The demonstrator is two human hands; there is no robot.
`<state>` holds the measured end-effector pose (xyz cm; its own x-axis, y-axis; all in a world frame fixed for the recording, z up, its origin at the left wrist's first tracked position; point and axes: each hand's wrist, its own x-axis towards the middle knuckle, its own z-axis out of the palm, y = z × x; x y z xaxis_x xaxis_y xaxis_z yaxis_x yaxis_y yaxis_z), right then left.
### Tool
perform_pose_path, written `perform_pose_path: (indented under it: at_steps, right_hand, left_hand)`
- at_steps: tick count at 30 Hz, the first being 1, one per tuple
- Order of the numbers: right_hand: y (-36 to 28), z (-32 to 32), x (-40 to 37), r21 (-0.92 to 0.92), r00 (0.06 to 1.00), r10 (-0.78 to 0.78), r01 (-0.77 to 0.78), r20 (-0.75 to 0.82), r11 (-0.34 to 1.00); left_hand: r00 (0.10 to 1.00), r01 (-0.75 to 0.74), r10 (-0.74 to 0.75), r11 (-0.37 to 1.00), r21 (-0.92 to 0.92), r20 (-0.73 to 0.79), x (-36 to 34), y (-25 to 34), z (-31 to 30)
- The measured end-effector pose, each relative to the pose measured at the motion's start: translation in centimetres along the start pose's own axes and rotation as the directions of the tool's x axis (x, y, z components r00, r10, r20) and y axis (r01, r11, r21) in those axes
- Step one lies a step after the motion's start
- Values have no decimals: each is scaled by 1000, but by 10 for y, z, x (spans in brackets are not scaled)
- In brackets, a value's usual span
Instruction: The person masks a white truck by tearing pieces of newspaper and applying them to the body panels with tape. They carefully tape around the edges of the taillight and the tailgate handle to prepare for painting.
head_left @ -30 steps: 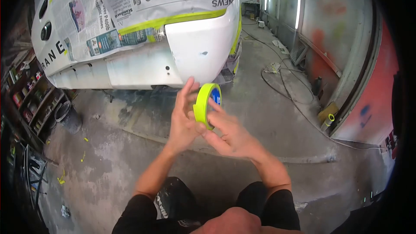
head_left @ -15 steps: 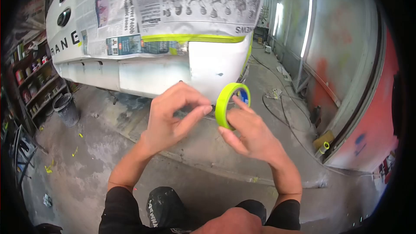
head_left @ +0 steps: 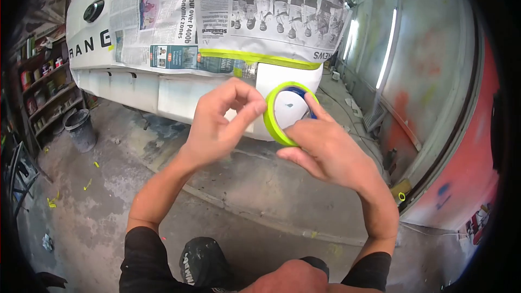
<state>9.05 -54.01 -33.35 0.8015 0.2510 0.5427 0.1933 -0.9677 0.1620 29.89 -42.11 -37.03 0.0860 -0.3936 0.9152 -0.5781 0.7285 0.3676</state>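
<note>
A roll of yellow-green tape is held up in front of the white vehicle. My right hand grips it, with fingers through and along the ring. Thumb and index finger of my left hand are pinched together at the roll's left edge; whether they hold the tape's end is too small to tell. Newspaper covers much of the vehicle's upper part, with a yellow-green tape strip along its lower edge. A small dark mark on the white panel shows through the roll's opening.
Shelves of cans and a dark bucket stand at the left. Bits of yellow-green tape lie on the concrete floor. A wall with a red and pink panel runs along the right, with another tape roll near its base.
The roll has moved slightly up and turned its opening more toward me. My right hand has moved up with it. The vehicle sits lower and further right in view.
</note>
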Motion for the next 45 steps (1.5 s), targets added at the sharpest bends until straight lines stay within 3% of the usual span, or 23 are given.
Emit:
perform_pose_path:
  at_steps: [3, 5, 8, 9, 13, 15, 17, 19, 21, 22, 24, 32, 35, 38, 41, 44, 45]
  right_hand:
    - [-11, -23, 1, 28, 999, 29, -28, -35, 999]
    - [-8, -32, -2, 149, 995, 57, -45, -83, 988]
    - [4, -51, -8, 135, 983, 173, -164, -54, 977]
    - [10, -55, -14, 218, 975, 184, -153, -128, 964]
    - [31, -101, -47, 266, 951, 232, -174, -204, 948]
    - [46, -114, -54, 189, 908, 271, -219, -320, 957]
    - [75, -128, -39, -168, 804, 313, -447, -506, 878]
    - [99, -144, -11, -102, 739, 349, -489, -576, 867]
    - [126, -152, 11, -91, 744, 277, -413, -608, 906]
    - [131, -154, 17, -64, 736, 312, -433, -600, 899]
    - [139, -156, 26, -11, 724, 376, -468, -579, 884]
    - [164, -151, 29, -47, 702, 352, -481, -619, 876]
    - [167, -148, 31, -96, 704, 378, -533, -601, 840]
    - [177, -141, 34, -168, 708, 362, -559, -607, 812]
    - [181, -136, 38, -214, 704, 355, -582, -615, 785]
    - [180, -130, 44, -220, 685, 357, -603, -635, 767]
    - [182, -128, 44, -216, 673, 359, -613, -647, 760]
  left_hand:
    - [979, 133, -147, 986, -102, -143, 20, -9, -8]
    - [976, 102, -110, 993, -51, -189, 36, -20, -19]
    - [954, 93, -83, 995, 22, -288, 73, -38, -38]
    - [942, 97, -77, 994, 46, -328, 86, -44, -45]
    - [890, 67, -7, 991, 117, -456, 138, -64, -76]
    - [844, 58, 54, 980, 192, -534, 157, -66, -91]
    - [811, 66, 101, 963, 261, -577, 168, -67, -98]
    - [772, 73, 131, 954, 291, -622, 175, -70, -99]
    - [743, 86, 125, 956, 279, -657, 176, -67, -96]
    - [728, 92, 124, 957, 276, -674, 178, -66, -96]
    - [725, 86, 136, 955, 285, -675, 179, -67, -98]
    - [748, 106, 200, 905, 411, -633, 180, -73, -99]
    - [704, 43, 451, 744, 667, -549, 185, -83, -99]
    - [719, 71, 483, 664, 744, -500, 184, -86, -98]
    - [753, 112, 425, 669, 734, -502, 184, -86, -99]
    - [677, 161, 518, 589, 792, -522, 180, -77, -88]
    - [649, 113, 567, 589, 800, -508, 181, -75, -85]
